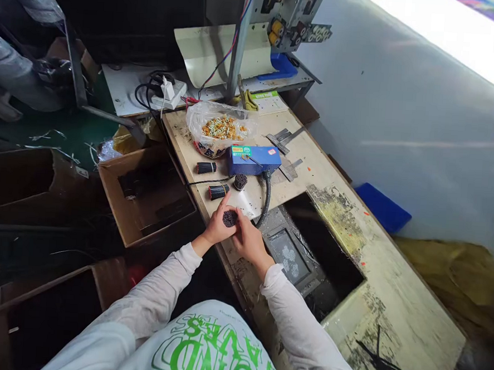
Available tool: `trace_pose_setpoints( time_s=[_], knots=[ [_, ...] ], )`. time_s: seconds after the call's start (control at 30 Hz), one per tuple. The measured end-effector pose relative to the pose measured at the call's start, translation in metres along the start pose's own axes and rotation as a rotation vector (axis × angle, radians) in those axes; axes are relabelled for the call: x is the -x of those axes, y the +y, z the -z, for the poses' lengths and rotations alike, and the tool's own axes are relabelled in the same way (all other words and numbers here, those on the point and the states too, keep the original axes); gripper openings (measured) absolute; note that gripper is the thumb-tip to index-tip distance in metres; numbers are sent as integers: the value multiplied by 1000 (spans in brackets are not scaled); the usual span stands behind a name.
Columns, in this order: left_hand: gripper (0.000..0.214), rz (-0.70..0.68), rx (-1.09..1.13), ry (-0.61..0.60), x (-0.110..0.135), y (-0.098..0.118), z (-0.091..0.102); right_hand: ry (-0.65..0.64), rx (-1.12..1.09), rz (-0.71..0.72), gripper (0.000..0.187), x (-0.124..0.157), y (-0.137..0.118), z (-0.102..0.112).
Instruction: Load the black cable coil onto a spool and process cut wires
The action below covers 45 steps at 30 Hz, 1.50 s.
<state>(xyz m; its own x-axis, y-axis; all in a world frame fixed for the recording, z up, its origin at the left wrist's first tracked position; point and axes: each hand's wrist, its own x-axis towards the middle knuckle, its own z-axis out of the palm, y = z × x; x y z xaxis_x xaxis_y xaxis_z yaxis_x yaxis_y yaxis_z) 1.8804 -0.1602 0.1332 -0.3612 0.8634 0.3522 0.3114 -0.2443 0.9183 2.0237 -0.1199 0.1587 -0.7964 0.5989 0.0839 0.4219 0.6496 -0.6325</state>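
The left hand (pixel 216 228) is holding a dark bundle (pixel 230 219) upright, its fingers closing around the side while the forefinger is pointing forward. The right hand (pixel 248 242) is touching the bundle's right side; how tightly its fingers are gripping, I cannot tell. The bundle is looking light and fairly stiff, probably not fragile, yet its many thin strands could be sliding against one another. Holding around the middle, with the ends staying level, is seeming the surest grip.

Just beyond the fingers, another bundle (pixel 240 182) is standing on the tabletop (pixel 398 306). Farther ahead, a blue box (pixel 254 161) is carrying a green-and-yellow label and a whitish one with red print, both too small for reading. Ahead and to the left of it, a plastic bag (pixel 197 127) is showing dark characters, unreadable here. Nearer than the fingers, the shirt (pixel 222 317) is displaying green capitals, apparently including "OUND".
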Motion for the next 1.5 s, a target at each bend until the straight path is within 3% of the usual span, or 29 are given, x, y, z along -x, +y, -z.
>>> trace_pose_setpoints(
  time_s=[0.1, 0.33, 0.47, 0.57, 0.63, 0.7, 0.8, 0.9, 1.0, 1.13, 1.5],
  knots=[
    [90, -1, -25, 2, -1, 0, 0, 78, -149, -36, 87, 2, 7, -9],
    [67, -8, 18, 32, -6, 1, 3, 103, -490, -146, 84, -2, 11, -15],
    [61, 125, 122, 59, -10, 6, 8, 173, -583, -213, 71, -7, 13, -3],
    [62, 249, 254, 55, -12, 11, 11, 253, -497, -254, 53, -10, 14, 15],
    [63, 283, 336, 44, -12, 16, 11, 164, -418, -221, 45, -14, 14, 26],
    [64, 277, 396, 20, -11, 23, 10, 7, -379, -156, 52, -20, 12, 36],
    [62, 258, 427, -21, -10, 35, 6, -184, -446, -39, 69, -32, 6, 41],
    [58, 251, 405, -14, -8, 45, 2, -300, -571, 65, 63, -43, 0, 37],
    [58, 235, 348, 6, -8, 49, 0, -300, -643, 89, 56, -46, -4, 28],
    [56, 205, 298, -9, -8, 50, -1, -252, -662, 17, 49, -39, -2, 20],
    [63, 191, 314, -124, -10, 49, -5, -158, -698, -95, 44, -26, -6, 21]
  ],
)
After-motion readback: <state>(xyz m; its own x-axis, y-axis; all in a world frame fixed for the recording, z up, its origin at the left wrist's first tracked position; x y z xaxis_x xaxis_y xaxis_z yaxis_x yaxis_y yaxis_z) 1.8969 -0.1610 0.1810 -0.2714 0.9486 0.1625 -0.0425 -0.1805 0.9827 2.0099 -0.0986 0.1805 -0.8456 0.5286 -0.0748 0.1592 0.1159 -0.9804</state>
